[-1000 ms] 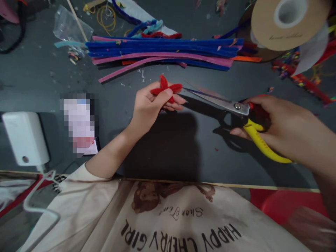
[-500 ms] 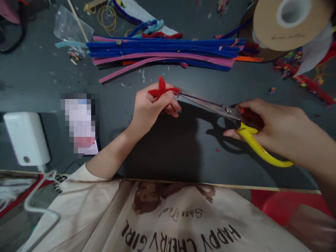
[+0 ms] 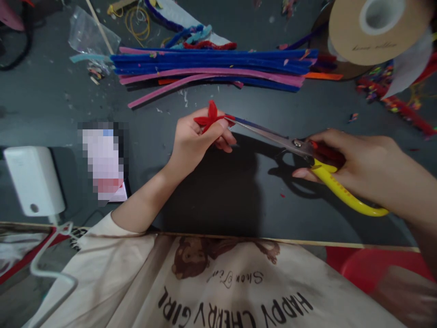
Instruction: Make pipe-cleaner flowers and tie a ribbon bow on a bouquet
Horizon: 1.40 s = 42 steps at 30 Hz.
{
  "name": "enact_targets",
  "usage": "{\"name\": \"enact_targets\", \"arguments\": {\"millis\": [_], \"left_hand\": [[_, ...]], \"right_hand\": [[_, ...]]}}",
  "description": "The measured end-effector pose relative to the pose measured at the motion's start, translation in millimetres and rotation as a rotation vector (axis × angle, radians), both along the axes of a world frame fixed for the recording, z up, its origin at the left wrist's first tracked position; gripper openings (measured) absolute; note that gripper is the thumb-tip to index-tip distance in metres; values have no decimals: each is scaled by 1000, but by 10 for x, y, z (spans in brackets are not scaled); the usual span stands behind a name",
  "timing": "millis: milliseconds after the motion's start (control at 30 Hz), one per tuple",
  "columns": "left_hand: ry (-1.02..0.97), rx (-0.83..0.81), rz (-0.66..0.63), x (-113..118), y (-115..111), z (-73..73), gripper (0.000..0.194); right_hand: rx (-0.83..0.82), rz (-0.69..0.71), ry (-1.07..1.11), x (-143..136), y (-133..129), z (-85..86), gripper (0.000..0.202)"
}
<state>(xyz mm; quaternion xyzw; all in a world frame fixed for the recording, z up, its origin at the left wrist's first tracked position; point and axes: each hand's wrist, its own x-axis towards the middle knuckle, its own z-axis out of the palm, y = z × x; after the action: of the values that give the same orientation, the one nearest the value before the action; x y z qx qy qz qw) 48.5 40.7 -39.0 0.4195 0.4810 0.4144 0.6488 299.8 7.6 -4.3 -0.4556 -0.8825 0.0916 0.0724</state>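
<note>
My left hand (image 3: 201, 139) pinches a small red fuzzy star-shaped piece (image 3: 212, 110), which looks bent from pipe cleaner; the thumb covers part of it. One red point sticks up and another reaches right, toward the blades. In my right hand (image 3: 362, 157) are yellow-handled scissors (image 3: 283, 141), pointing left. Their tips lie at the piece's right-hand point, close to my left thumb. The blades look nearly closed; whether they touch the red fuzz I cannot tell.
Beyond my hands lies a bundle of blue and pink pipe cleaners (image 3: 211, 61). A ribbon spool (image 3: 351, 45) stands at the back right. On the left are a phone (image 3: 102, 159) and a white power bank (image 3: 34, 180) with a cable. Colourful scraps (image 3: 385, 82) lie at right.
The scissor blades have come closer together at the red piece's right-hand point. The star-shaped piece has tilted slightly in my left hand, which stays in place.
</note>
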Motion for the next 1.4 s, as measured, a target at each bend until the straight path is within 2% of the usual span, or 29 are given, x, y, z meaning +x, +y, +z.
{"name": "enact_targets", "arguments": {"millis": [700, 1000, 1400], "left_hand": [[-44, 70, -33, -15, -9, -24, 10], [-25, 85, -28, -17, -9, -34, 14], [37, 111, -21, -14, -11, -24, 20]], "right_hand": [[41, 56, -69, 21, 21, 13, 63], [-110, -17, -119, 101, -3, 28, 69], [5, 59, -57, 44, 12, 41, 66]]}}
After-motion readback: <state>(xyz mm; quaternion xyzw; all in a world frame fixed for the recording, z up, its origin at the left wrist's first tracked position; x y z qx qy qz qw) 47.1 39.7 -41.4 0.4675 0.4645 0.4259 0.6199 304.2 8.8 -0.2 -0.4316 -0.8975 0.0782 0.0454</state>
